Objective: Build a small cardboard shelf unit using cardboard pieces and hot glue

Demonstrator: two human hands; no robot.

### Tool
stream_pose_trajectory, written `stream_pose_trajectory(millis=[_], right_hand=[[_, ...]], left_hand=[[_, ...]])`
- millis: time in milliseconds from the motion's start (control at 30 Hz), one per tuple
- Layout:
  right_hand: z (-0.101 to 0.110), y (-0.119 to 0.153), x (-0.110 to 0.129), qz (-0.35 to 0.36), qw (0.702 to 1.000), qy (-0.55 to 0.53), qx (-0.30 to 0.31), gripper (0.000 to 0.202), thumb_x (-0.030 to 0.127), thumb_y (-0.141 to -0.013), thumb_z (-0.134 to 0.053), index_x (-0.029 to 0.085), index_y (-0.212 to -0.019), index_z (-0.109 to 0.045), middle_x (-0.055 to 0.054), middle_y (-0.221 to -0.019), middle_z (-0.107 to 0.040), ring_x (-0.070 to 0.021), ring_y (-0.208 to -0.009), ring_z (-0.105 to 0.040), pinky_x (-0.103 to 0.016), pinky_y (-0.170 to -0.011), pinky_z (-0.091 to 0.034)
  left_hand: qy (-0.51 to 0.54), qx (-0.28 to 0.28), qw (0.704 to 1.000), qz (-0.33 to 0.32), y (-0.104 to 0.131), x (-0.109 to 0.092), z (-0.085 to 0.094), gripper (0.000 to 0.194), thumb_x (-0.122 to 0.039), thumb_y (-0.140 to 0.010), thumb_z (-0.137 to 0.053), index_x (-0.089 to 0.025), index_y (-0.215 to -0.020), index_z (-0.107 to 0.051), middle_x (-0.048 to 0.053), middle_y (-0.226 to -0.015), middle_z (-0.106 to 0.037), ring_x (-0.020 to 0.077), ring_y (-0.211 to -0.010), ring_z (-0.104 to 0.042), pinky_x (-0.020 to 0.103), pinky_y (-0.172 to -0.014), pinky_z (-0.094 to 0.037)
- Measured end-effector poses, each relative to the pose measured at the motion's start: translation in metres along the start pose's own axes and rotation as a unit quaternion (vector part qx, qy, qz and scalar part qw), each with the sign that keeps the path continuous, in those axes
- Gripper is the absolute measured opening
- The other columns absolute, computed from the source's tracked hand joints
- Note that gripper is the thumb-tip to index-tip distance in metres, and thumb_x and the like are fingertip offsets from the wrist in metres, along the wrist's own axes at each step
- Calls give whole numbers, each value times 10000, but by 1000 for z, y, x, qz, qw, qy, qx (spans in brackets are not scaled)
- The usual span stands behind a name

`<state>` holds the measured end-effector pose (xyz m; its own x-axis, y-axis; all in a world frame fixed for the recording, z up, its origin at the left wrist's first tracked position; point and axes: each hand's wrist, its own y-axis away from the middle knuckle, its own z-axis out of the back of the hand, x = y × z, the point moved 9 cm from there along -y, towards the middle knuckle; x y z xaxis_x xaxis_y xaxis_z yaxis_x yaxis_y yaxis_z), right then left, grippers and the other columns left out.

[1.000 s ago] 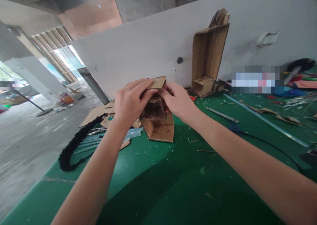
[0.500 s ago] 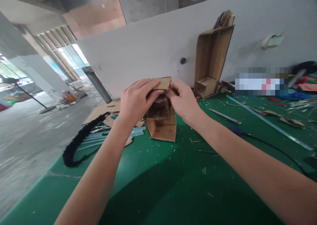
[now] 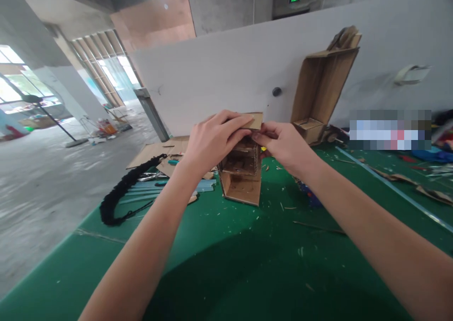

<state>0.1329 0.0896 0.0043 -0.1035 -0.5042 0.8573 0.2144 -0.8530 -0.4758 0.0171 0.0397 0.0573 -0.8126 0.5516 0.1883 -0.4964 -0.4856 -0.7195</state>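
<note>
A small cardboard structure (image 3: pixel 242 189) with stacked compartments stands upright on the green table. Across its top lies a flat cardboard piece (image 3: pixel 257 119). My left hand (image 3: pixel 217 137) grips this piece from the left, fingers on top and thumb below the edge. At the right upper corner, the fingertips of my right hand (image 3: pixel 283 144) are pinched against the cardboard edge. My hands partly cover the upper compartment.
A taller cardboard structure (image 3: pixel 318 90) stands at the back right by the white wall. Left of centre lie blue strips (image 3: pixel 141 193), a black fuzzy strand (image 3: pixel 111 208) and cardboard sheets (image 3: pixel 141 155). A long light-blue strip (image 3: pixel 399 186) crosses the right side, among scraps.
The view has shifted, so the scene sits further right. My right hand remains at the top right corner, with its fingers slightly changed, and my left hand still holds the top piece.
</note>
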Motion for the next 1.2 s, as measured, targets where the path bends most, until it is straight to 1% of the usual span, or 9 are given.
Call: stream_pose_trajectory(millis=[167,300,400,600,767,867,967,1133,1200], right_hand=[[6,5,13,101,984,100,-103,116,233,-792,-598,195,-682,-602,-5,-743,-599,-162,-731,-549,-327,-670,-439],[7,8,16,112,976,135,-126,153,213,-791,-584,192,-640,-572,-2,-720,-573,-159,-714,-529,-318,-665,-411],[7,8,18,109,976,145,-119,119,217,-796,-569,193,-696,-628,-7,-719,-581,-164,-710,-529,-313,-645,-406],[7,8,22,89,979,154,-102,147,199,-793,-557,181,-779,-702,-15,-708,-632,-167,-684,-548,-321,-641,-426],[4,7,24,77,983,153,-64,178,229,-818,-562,178,-896,-714,-33,-799,-674,-172,-717,-571,-325,-653,-450],[2,4,13,37,991,124,-31,179,291,-828,-575,202,-919,-701,-36,-813,-664,-167,-670,-566,-301,-554,-454],[1,2,-2,-23,998,58,-10,164,345,-818,-601,206,-846,-682,-37,-769,-637,-155,-626,-546,-267,-475,-434],[-3,4,-17,-93,995,-36,10,233,426,-805,-624,195,-791,-646,-31,-743,-614,-133,-620,-525,-258,-499,-439],[-1,3,-16,-90,995,-36,6,235,426,-788,-648,191,-783,-643,-27,-731,-613,-131,-616,-518,-256,-500,-429]], left_hand=[[-2,-4,1000,2,1,-1,-1,327,-378,-981,-396,-288,-1224,-594,46,-1180,-652,174,-1003,-634,279,-734,-488],[-9,-2,1000,0,0,-2,0,314,-368,-978,-408,-278,-1205,-605,47,-1167,-655,176,-981,-637,282,-720,-485],[-12,3,1000,-4,0,-4,0,307,-365,-972,-422,-278,-1202,-605,43,-1157,-655,177,-971,-637,278,-706,-481],[-10,2,1000,-10,0,-4,-1,296,-347,-972,-420,-285,-1200,-599,41,-1169,-649,179,-985,-630,280,-702,-482],[-11,3,1000,-5,0,-4,-2,279,-279,-958,-455,-295,-1207,-581,30,-1160,-653,174,-999,-625,280,-718,-483],[-20,2,1000,11,0,-5,-1,282,-225,-937,-480,-294,-1191,-582,27,-1146,-654,179,-1008,-618,280,-714,-481],[-27,-2,999,26,0,-6,-1,260,-232,-923,-507,-280,-1163,-595,36,-1118,-658,183,-973,-621,283,-699,-479],[-24,-16,999,30,0,-6,0,243,-273,-918,-526,-280,-1150,-598,34,-1095,-659,184,-959,-619,283,-687,-474],[-27,-17,999,33,1,-5,-2,247,-267,-921,-519,-287,-1156,-593,31,-1103,-655,185,-960,-618,286,-687,-471]])
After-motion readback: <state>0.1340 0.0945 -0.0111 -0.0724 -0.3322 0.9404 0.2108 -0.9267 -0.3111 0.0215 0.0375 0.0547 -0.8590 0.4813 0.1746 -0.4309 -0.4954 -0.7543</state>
